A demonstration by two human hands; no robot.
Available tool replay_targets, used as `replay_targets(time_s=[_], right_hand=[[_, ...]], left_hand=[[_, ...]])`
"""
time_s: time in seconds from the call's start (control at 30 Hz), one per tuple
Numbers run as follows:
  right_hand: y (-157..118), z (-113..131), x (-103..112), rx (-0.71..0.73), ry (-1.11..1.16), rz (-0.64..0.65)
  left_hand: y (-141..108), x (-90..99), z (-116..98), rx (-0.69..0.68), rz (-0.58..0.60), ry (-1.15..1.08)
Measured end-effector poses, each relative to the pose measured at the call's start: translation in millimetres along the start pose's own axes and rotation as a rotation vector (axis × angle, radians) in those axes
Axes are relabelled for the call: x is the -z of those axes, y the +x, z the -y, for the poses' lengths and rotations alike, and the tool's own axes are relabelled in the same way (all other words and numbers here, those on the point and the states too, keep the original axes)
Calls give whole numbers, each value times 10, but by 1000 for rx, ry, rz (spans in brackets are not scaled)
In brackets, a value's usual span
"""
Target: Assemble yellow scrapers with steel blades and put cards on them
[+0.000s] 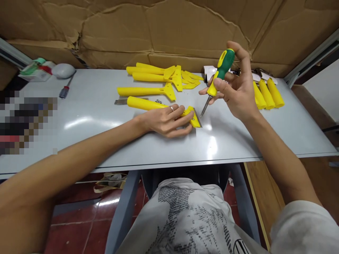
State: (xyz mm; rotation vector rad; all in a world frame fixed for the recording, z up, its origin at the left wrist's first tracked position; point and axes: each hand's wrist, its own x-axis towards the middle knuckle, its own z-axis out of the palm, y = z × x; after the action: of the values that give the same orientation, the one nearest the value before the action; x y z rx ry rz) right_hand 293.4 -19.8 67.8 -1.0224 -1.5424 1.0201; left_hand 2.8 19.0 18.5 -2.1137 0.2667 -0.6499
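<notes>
Head view: our left hand [169, 121] grasps the yellow plastic scraper [145, 104] on the white tabletop [225, 144]; our right hand [237, 90] grips the green-and-yellow screwdriver [224, 67], its steel tip [202, 113] just beside the thin metal blade [197, 118]. We should seat the tip squarely in the small metal screw [193, 119], hands behind the edge. Yellow plastic handles [148, 77] lie beyond.

Our glossy pale table [92, 102] carried yellow scrapers [144, 91], loose yellow pieces [189, 85] beside them, and a small pile of dark bits [158, 101]. Toward its left we had a dark-handled screwdriver [64, 92]; toward its right, yellow tubes [275, 93].
</notes>
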Motion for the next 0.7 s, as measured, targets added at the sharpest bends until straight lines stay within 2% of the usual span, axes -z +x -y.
replay_targets(time_s=[0.13,0.3,0.47,0.7], right_hand=[[-54,-2,-190,-12,66,-33],[-57,-52,-228,17,217,27],[-47,-127,-240,120,170,-75],[2,-221,-260,220,106,-101]], left_hand=[[10,11,-13,23,-26,-3],[16,-11,-14,29,-46,16],[5,-24,-29,50,-42,6],[5,-27,-32,63,-42,3]])
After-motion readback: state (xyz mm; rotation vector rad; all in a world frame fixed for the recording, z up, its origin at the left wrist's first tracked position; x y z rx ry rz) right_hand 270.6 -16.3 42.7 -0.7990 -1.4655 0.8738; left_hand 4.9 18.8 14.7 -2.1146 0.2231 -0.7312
